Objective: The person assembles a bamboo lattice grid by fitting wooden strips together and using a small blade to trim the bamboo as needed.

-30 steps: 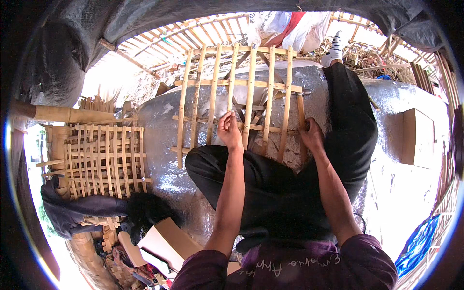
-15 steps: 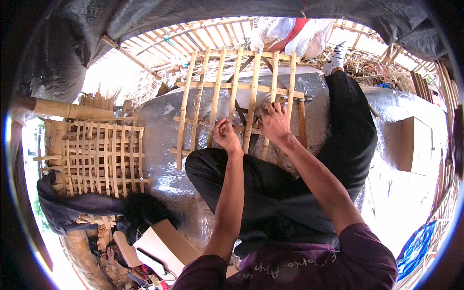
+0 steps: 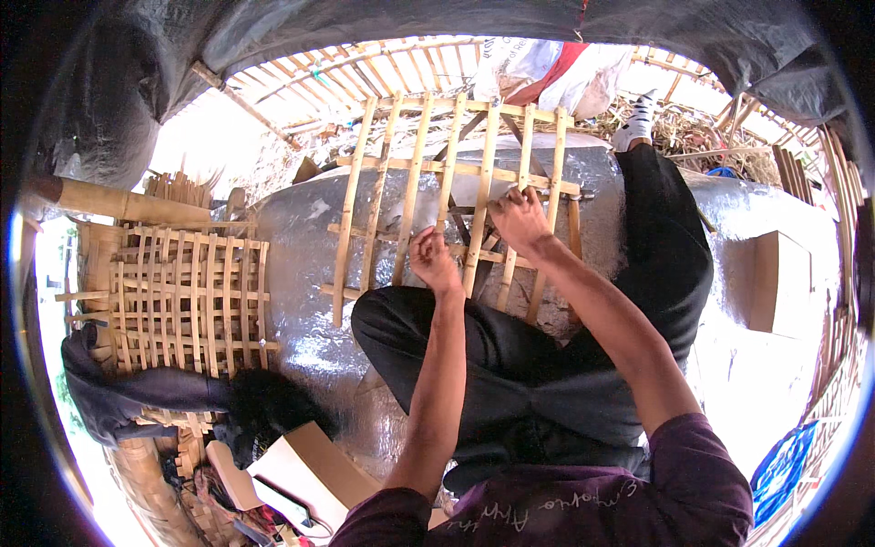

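Left hand (image 3: 434, 262): my fingers are curled tight on a slat low in the lattice (image 3: 456, 196), near its middle.
Right hand (image 3: 518, 219): laid on the lattice just right of my left, fingers bent over a crossbar; I cannot tell whether it grips or only presses.
Lattice: bamboo, flat on the silver sheet (image 3: 301, 273) beyond my crossed legs (image 3: 510, 356).
Beside: a finished woven panel (image 3: 182, 292) well to my left; a cardboard box (image 3: 775, 283) to my right.

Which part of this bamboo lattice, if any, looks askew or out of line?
The bamboo lattice has darker slats lying diagonally beneath its straight grid, between the left hand and right hand. Otherwise nothing stands out.
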`<state>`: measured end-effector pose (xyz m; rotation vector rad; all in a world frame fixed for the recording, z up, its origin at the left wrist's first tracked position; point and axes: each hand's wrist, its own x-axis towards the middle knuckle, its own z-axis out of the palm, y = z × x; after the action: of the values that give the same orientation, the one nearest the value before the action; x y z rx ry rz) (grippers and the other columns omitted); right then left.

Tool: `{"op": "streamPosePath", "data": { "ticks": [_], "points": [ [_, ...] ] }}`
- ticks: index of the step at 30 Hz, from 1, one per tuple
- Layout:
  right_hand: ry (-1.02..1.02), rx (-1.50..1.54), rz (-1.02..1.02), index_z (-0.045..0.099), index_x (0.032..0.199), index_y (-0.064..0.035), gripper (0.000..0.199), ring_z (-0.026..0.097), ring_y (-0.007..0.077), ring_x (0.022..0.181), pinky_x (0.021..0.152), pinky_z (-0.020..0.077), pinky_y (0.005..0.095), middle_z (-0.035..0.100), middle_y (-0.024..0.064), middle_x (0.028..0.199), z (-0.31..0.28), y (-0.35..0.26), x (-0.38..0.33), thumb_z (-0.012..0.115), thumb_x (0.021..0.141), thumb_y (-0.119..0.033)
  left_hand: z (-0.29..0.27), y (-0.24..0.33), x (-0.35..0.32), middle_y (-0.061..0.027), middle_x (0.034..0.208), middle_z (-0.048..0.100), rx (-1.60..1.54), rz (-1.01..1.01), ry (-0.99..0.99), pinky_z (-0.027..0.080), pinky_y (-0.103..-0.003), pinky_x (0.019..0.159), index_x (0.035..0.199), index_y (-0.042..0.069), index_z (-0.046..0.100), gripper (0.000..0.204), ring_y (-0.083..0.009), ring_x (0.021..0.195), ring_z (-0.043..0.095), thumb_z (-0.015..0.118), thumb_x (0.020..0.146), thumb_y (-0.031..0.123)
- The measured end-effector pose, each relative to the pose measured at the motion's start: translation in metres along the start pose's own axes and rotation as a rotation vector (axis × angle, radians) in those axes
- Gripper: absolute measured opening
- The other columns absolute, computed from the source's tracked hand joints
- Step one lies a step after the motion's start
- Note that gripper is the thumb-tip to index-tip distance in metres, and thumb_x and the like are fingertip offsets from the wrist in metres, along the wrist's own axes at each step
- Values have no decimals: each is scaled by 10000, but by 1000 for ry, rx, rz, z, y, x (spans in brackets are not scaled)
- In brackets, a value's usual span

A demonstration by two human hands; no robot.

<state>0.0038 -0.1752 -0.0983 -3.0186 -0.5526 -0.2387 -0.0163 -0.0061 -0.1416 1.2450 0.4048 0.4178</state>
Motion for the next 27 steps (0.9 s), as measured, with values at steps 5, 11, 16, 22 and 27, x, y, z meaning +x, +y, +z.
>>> {"op": "streamPosePath", "data": {
  "ticks": [5,11,16,22,27],
  "points": [
    [-19,-1,-83,641,995,-65,213,514,276,1134,985,352,476,648,86,938,-2,11,5,531,823,-125,0,3,-1,24,766,553,1,-5,-8,399,-197,626,962,20,606,114,-49,698,494,626,850,12],
    [41,-61,-20,676,918,-74,172,498,293,1155,994,329,491,655,88,970,8,19,7,551,819,-139,1,-4,2,27,802,580,10,27,-18,385,-182,547,969,58,626,125,-43,624,466,611,848,34],
    [-264,15,115,650,997,-30,217,468,339,1184,941,425,533,609,155,1062,-22,12,24,562,798,-39,1,3,-3,19,875,589,60,-15,-13,403,-191,573,975,68,624,126,-55,692,505,622,849,53],
    [-199,35,149,637,1001,-14,214,514,359,1124,789,541,459,590,173,1045,-13,12,25,577,796,-29,3,2,-5,11,920,587,58,-36,-32,412,-195,587,973,78,623,122,-67,749,526,625,854,54],
    [-155,-2,124,626,1026,-39,215,576,373,1042,725,565,432,627,161,982,-8,6,29,567,825,-88,-1,2,-3,11,892,578,69,9,-44,401,-193,555,968,74,618,120,-58,700,503,613,855,33]
  ]
}}
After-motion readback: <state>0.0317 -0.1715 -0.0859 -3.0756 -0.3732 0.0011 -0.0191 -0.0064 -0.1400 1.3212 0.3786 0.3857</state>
